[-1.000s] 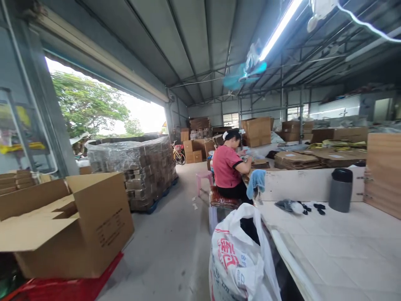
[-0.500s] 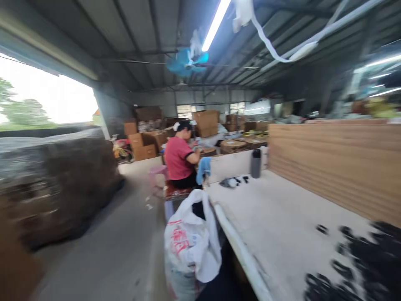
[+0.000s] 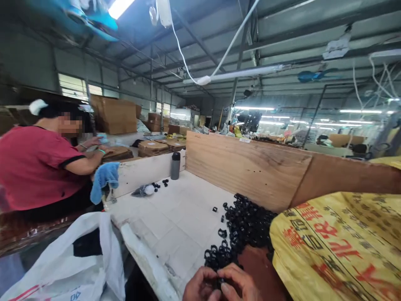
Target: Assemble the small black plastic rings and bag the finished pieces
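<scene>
At the bottom edge my left hand (image 3: 199, 286) and my right hand (image 3: 238, 285) are pressed together, fingers pinched round a small black plastic ring (image 3: 220, 282). Just beyond them a heap of several black rings (image 3: 246, 225) lies on the white tiled table (image 3: 175, 217), against a wooden board (image 3: 247, 167). A yellow sack with red lettering (image 3: 338, 242) lies to the right of the heap.
A person in a red shirt (image 3: 37, 165) sits at the left, hands on cardboard. A blue cloth (image 3: 105, 177) hangs on a low divider. A dark flask (image 3: 175, 165) stands at the table's far end. A white plastic bag (image 3: 69, 263) hangs by the table's near edge. Cartons are stacked behind.
The view has swung right from the open doorway and cartons to the table. My hands, the heap of rings and the yellow sack have come into view.
</scene>
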### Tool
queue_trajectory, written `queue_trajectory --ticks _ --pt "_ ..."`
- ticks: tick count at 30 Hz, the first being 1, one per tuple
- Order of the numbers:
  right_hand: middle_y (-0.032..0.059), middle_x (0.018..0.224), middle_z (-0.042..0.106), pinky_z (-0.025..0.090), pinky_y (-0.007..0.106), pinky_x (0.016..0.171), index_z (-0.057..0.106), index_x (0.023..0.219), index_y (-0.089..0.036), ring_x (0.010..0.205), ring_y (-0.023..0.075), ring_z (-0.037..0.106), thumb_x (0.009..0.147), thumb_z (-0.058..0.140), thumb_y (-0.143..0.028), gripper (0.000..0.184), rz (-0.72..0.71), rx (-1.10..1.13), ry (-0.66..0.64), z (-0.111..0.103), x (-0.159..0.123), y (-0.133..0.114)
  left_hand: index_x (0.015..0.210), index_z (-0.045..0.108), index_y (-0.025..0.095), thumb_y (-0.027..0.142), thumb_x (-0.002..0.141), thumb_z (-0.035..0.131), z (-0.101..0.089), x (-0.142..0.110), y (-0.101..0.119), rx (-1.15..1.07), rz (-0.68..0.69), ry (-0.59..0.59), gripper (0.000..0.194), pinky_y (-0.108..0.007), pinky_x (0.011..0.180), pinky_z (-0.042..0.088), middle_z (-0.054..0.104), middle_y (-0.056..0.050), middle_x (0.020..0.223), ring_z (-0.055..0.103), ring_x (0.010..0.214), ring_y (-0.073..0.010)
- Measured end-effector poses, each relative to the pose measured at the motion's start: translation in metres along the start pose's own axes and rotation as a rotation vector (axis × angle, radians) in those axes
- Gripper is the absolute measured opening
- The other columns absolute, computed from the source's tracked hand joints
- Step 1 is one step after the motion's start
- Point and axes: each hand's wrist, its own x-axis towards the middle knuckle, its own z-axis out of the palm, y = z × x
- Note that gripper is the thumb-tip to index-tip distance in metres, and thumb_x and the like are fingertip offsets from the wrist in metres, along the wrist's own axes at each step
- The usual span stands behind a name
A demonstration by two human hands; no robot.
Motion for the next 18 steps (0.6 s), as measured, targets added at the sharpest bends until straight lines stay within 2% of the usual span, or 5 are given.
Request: queue_trajectory --ticks 2,4,8,11,18 --pt "0.0044 0.093 0.072 0.053 0.040 0.083 0.075 0.096 -0.032 0.091 0.0267 0.068 0.083 0.057 -0.033 0.023 0.026 0.046 0.031 -0.002 -0.009 -0.012 0.092 0.065 0.023 0.046 0.072 0.072 -0.002 -0.010 0.007 0.042 0.096 0.005 0.032 -0.036 0.082 0.055 0.066 -0.006 0.089 0.066 0.087 -0.0234" --pt "0.0057 0.097 0.072 0.051 0.038 0.087 0.074 0.099 -0.024 0.095 0.0243 0.066 0.086 0.057 -0.026 0.022 0.049 0.092 0.028 -0.003 -0.016 -0.017 0.097 0.066 0.020 0.040 0.078 0.070 -0.003 -0.017 0.015 0.100 0.145 -0.031 0.028 -0.035 0.086 0.054 0.068 -0.007 0.095 0.065 0.092 -0.0221" --pt "0.0039 0.091 0.071 0.051 0.031 0.075 0.070 0.100 -0.019 0.080 0.0195 0.065 0.084 0.064 -0.026 0.019 0.180 0.192 0.126 0.003 -0.023 -0.005 0.102 0.069 0.019 0.029 0.081 0.069 -0.004 -0.016 0.018 0.108 0.185 -0.076 0.023 -0.034 0.090 0.055 0.067 -0.007 0.106 0.066 0.100 -0.0205" --pt "0.0021 0.089 0.070 0.050 0.028 0.071 0.071 0.096 -0.021 0.077 0.0172 0.063 0.084 0.066 -0.022 0.014 0.130 0.181 0.153 0.004 -0.027 0.001 0.103 0.070 0.019 0.027 0.081 0.071 -0.003 -0.014 0.012 0.115 0.209 -0.092 0.023 -0.034 0.088 0.057 0.067 -0.008 0.108 0.066 0.101 -0.0206" --pt "0.0025 0.095 0.069 0.049 0.029 0.080 0.070 0.097 -0.022 0.088 0.0176 0.064 0.086 0.064 -0.014 0.015 0.005 0.127 0.163 0.005 -0.031 0.005 0.106 0.070 0.020 0.025 0.084 0.071 -0.006 -0.013 0.005 0.262 0.337 -0.099 0.023 -0.034 0.087 0.058 0.069 -0.007 0.107 0.067 0.100 -0.0199"
